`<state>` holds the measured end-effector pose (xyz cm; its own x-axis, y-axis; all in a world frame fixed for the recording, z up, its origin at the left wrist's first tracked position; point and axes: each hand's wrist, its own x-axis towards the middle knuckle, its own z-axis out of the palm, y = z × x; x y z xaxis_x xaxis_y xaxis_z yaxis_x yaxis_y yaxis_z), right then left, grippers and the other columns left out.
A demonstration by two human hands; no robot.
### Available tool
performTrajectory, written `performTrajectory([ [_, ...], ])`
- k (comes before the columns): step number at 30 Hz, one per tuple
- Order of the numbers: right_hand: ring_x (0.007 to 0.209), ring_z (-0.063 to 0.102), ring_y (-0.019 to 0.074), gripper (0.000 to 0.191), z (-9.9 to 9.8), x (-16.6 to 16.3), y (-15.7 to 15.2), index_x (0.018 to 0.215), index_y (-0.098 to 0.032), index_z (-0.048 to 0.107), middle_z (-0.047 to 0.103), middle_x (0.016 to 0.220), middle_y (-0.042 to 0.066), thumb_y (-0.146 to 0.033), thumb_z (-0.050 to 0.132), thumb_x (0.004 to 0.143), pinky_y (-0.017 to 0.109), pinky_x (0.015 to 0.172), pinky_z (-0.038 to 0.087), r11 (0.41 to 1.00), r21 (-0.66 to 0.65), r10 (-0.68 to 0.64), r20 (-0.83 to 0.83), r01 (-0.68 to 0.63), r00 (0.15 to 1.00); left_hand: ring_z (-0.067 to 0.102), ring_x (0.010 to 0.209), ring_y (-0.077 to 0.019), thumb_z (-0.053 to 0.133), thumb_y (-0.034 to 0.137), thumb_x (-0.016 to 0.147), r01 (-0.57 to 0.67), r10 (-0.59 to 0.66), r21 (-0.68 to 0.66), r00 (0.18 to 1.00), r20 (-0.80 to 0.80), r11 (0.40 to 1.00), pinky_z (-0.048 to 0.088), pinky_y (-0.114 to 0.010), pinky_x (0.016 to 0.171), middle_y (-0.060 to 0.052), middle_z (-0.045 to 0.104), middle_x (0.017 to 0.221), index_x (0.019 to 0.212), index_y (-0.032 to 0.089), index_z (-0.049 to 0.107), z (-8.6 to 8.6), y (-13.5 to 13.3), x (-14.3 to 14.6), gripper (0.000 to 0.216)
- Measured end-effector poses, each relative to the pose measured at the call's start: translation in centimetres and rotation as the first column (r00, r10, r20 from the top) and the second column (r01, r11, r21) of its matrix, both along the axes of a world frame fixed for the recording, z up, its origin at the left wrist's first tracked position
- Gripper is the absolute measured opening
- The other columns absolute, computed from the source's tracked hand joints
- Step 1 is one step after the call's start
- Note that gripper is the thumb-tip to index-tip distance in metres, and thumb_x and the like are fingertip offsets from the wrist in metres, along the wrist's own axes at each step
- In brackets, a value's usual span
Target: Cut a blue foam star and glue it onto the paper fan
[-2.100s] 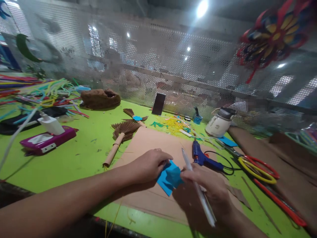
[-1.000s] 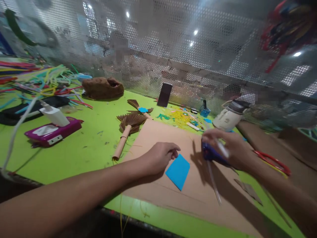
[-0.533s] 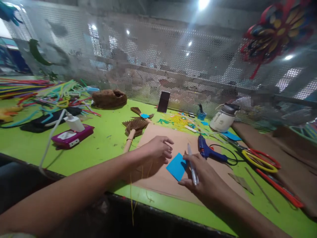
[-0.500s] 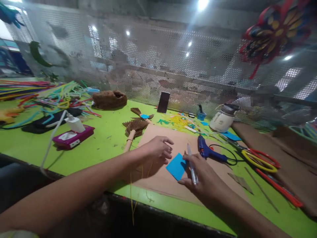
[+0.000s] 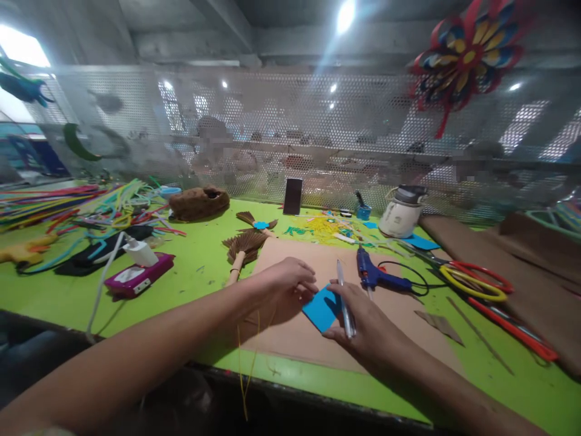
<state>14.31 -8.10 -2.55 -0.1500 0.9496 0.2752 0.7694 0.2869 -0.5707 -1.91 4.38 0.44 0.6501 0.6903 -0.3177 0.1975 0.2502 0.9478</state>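
Observation:
A small blue piece of paper (image 5: 321, 310) is between my two hands, over a large brown sheet (image 5: 290, 345). My right hand (image 5: 363, 315) is closed around a clear-barrelled pen (image 5: 345, 303); its thumb and forefinger also touch the blue paper's right side. On the other side, my left hand (image 5: 293, 281) holds nothing that I can see. Its fingers are loosely bent and apart, with their tips at the paper's upper left edge. A blue glue gun (image 5: 379, 275) lies just beyond my right hand. Yellow strings (image 5: 245, 375) hang over the table edge below my left forearm.
Pleated brown paper pieces (image 5: 245, 245) lie left of the sheet. A purple power strip (image 5: 140, 275) with a white plug stands further left. Scissors (image 5: 476, 281) and a red cutter (image 5: 512, 330) are at right. A phone (image 5: 293, 195), yellow scraps (image 5: 322, 227) and a white jug (image 5: 402, 215) stand behind.
My left hand has moved right to the blue paper's edge, and its fingers have drawn closer together. My right hand still holds the pen. The camera view has tilted up slightly.

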Motion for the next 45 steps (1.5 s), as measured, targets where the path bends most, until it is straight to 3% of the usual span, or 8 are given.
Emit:
performTrajectory([
  [8, 0.11, 0.048, 0.0249, 0.069, 0.1, 0.4, 0.2, 0.125, -0.027, 0.043, 0.049, 0.122, 0.007, -0.017, 0.071, 0.063, 0.039, 0.09, 0.04, 0.999, -0.029, 0.014, -0.128, -0.018, 0.992, 0.046, 0.044, -0.0109, 0.064, 0.006, 0.05, 0.019, -0.001, 0.144, 0.992, -0.124, 0.989, 0.031, -0.024, 0.046, 0.001, 0.055, 0.047, 0.065, 0.01, 0.065, 0.5, -0.7, 0.9, 0.015],
  [13, 0.106, 0.054, 0.0253, 0.07, 1.0, 0.5, 0.0, 0.129, -0.029, 0.039, 0.052, 0.121, 0.007, -0.021, 0.07, 0.067, 0.04, 0.085, 0.046, 0.999, -0.024, -0.039, -0.307, 0.033, 0.951, 0.048, 0.055, -0.0088, 0.061, 0.015, 0.066, -0.12, 0.107, 0.154, 0.99, 0.09, 0.981, 0.036, -0.022, 0.053, 0.001, 0.055, 0.063, 0.087, 0.014, 0.06, -0.1, -2.3, 0.6, 0.022],
  [18, 0.094, 0.062, 0.0232, 0.063, 1.8, 2.6, 0.5, 0.129, -0.032, 0.037, 0.045, 0.131, 0.008, -0.026, 0.063, 0.072, 0.039, 0.074, 0.054, 0.978, 0.017, -0.183, -0.421, 0.21, 0.888, 0.05, 0.061, -0.0096, 0.066, 0.016, 0.067, -0.177, 0.146, 0.086, 0.948, 0.283, 0.98, 0.038, -0.023, 0.057, 0.0, 0.052, 0.071, 0.094, 0.014, 0.059, -1.1, -2.3, 0.2, 0.028],
  [23, 0.106, 0.057, 0.0256, 0.059, 2.5, 4.5, 1.3, 0.128, -0.029, 0.038, 0.048, 0.129, 0.009, -0.021, 0.058, 0.073, 0.042, 0.087, 0.048, 0.922, 0.11, -0.321, -0.323, 0.372, 0.891, 0.048, 0.06, -0.0087, 0.067, 0.018, 0.068, -0.174, 0.146, 0.047, 0.923, 0.356, 0.984, 0.037, -0.022, 0.055, -0.001, 0.051, 0.073, 0.098, 0.014, 0.062, -1.5, -1.9, 0.4, 0.03],
  [29, 0.117, 0.049, 0.0282, 0.047, 3.9, 8.8, 0.7, 0.123, -0.02, 0.04, 0.053, 0.125, 0.014, -0.03, 0.052, 0.08, 0.047, 0.097, 0.038, 0.853, 0.299, -0.434, -0.049, 0.427, 0.9, 0.055, 0.065, -0.0128, 0.068, 0.017, 0.067, -0.172, 0.165, -0.016, 0.905, 0.393, 0.985, 0.043, -0.027, 0.063, -0.005, 0.059, 0.076, 0.091, 0.012, 0.063, -1.3, -2.2, 0.4, 0.025],
  [34, 0.106, 0.053, 0.03, 0.039, 1.9, 14.5, -3.0, 0.118, -0.019, 0.046, 0.058, 0.112, 0.014, -0.032, 0.047, 0.081, 0.046, 0.09, 0.042, 0.755, 0.444, -0.586, 0.127, 0.482, 0.801, 0.057, 0.065, -0.0148, 0.067, 0.016, 0.066, -0.192, 0.182, -0.012, 0.905, 0.384, 0.981, 0.044, -0.028, 0.064, -0.007, 0.062, 0.075, 0.078, 0.011, 0.062, -1.9, -1.6, 0.4, 0.014],
  [39, 0.092, 0.057, 0.0306, 0.043, -1.4, 16.9, -6.2, 0.119, -0.014, 0.051, 0.061, 0.1, 0.015, -0.029, 0.049, 0.079, 0.044, 0.078, 0.047, 0.808, 0.231, -0.589, 0.34, 0.542, 0.733, 0.055, 0.059, -0.0118, 0.066, 0.014, 0.065, -0.203, 0.192, -0.003, 0.92, 0.343, 0.979, 0.043, -0.025, 0.061, -0.004, 0.061, 0.068, 0.072, 0.012, 0.059, -1.3, -1.5, 0.5, 0.01],
  [45, 0.1, 0.053, 0.0288, 0.041, -0.7, 14.5, -6.0, 0.117, -0.015, 0.056, 0.063, 0.104, 0.012, -0.013, 0.048, 0.077, 0.041, 0.084, 0.043, 0.846, 0.115, -0.515, 0.432, 0.521, 0.74, 0.056, 0.061, -0.0098, 0.065, 0.014, 0.068, -0.178, 0.168, -0.001, 0.927, 0.334, 0.984, 0.043, -0.021, 0.06, -0.001, 0.06, 0.067, 0.073, 0.013, 0.056, -0.4, -0.6, 0.0, 0.011],
])
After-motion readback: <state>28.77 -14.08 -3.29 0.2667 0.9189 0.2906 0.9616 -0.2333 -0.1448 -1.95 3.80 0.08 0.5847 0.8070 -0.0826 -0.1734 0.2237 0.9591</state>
